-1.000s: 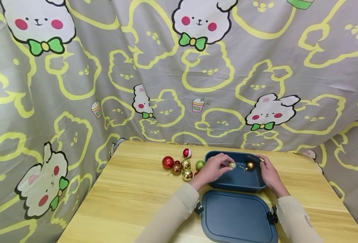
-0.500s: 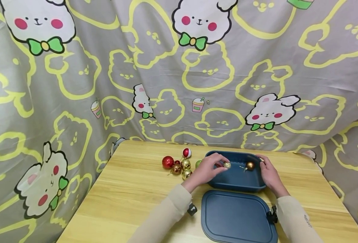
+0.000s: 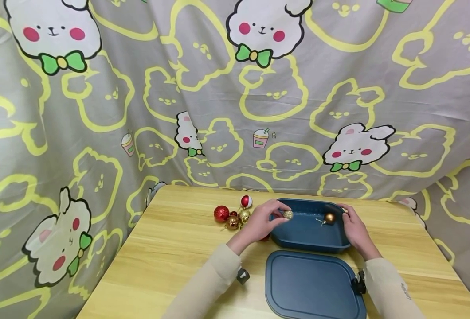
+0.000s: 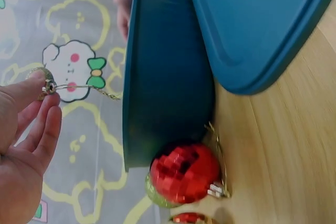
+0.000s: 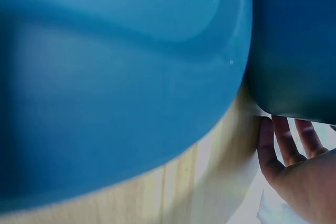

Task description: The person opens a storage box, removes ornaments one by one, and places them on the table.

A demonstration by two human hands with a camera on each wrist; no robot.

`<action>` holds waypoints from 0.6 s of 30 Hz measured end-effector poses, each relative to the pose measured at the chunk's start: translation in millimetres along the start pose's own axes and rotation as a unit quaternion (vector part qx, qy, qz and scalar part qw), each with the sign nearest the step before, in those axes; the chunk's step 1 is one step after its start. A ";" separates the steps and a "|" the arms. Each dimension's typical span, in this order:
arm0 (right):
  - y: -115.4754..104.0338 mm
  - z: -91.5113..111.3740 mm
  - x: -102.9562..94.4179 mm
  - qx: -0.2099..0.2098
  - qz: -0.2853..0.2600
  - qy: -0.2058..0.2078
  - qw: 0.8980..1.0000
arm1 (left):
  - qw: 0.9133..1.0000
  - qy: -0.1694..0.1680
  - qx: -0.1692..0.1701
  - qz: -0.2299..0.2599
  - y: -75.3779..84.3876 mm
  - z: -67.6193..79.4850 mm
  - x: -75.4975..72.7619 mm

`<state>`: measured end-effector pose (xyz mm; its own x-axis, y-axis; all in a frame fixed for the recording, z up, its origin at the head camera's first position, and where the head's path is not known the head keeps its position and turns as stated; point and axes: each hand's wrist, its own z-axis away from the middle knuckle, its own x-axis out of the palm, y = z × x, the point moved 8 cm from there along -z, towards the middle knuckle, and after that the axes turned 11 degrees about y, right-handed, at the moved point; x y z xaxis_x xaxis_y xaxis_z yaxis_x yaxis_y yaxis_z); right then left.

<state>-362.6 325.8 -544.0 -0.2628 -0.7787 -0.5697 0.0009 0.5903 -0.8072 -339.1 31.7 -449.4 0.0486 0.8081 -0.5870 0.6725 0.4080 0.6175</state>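
My left hand (image 3: 260, 221) pinches a small gold glitter Christmas ball (image 3: 288, 214) between thumb and fingers, over the left end of a dark blue box (image 3: 311, 245). In the left wrist view, a gold string (image 4: 86, 86) trails from the ball's cap. My right hand (image 3: 355, 228) holds the box at its right end, fingers against the outer wall in the right wrist view. Inside the box lies one bronze ball (image 3: 329, 218) with its string. Left of the box are more balls, including a red glitter one (image 3: 221, 213) and a shiny red faceted one (image 4: 184, 174).
The blue lid (image 3: 315, 283) lies flat on the wooden table (image 3: 151, 248) in front of the box. A red and white ball (image 3: 246, 201) sits at the back of the cluster. A patterned cloth (image 3: 219, 88) hangs behind the table.
My left hand has moved left with the gold glitter ball, from over the middle of the box to its left end. The right hand stays at the box's right end.
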 end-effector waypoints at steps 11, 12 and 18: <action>0.1 -0.5 -0.2 0.000 -0.002 0.000 1.000 | 0.999 0.018 -0.045 0.020 -14.4 14.7 -27.4; 0.0 -0.4 -0.3 0.000 -0.001 0.000 1.000 | 0.999 0.021 -0.044 0.022 -15.8 16.2 -29.3; -1.4 0.8 -0.3 0.000 -0.001 -0.002 1.000 | 0.998 0.034 -0.053 0.028 -26.1 28.2 -41.4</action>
<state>-361.7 325.0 -542.8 -0.2596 -0.7801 -0.5692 0.0010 0.5892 -0.8080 -337.8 -24.4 -456.0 0.0313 0.8559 -0.5161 0.5881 0.4018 0.7019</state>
